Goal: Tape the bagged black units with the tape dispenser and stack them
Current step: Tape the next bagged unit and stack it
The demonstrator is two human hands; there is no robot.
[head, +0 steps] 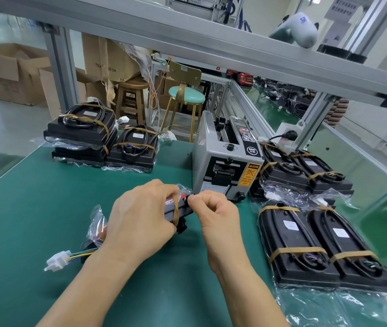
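the left hand [140,218] lies over a bagged black unit [180,210] on the green mat [46,190], fingers curled round its top edge and gripping it, w/ a brown tape strip [176,210] running across the unit's near end. the right hand [213,208] is curled tight w/ thumb and forefinger pinching at the unit's end, right where the strip comes round the corner; whether it has the tape end or a bit of bag i can't tell, too small. the unit sits mid-mat, just in front of the tape dispenser [225,161], its white plug [57,260] and coloured wires trailing out toward the person (loose bag plastic bunched under the left wrist too). this looks like the wrap-and-press part of the step: strip on, end being laid down. to do it well, i'd keep the left hand clamping the unit so it doesn't slide, pull the strip snug before pressing, and smooth the bag flat under the tape so no fold gets trapped. the tape end should land on the bag, not on the wires. the plug lead prob needs tucking in before a 2nd strip, since the finished units [324,246] on the right each show two bands w/ the cable coiled on top. stacks [81,135] at the far left of the mat show where done ones go.
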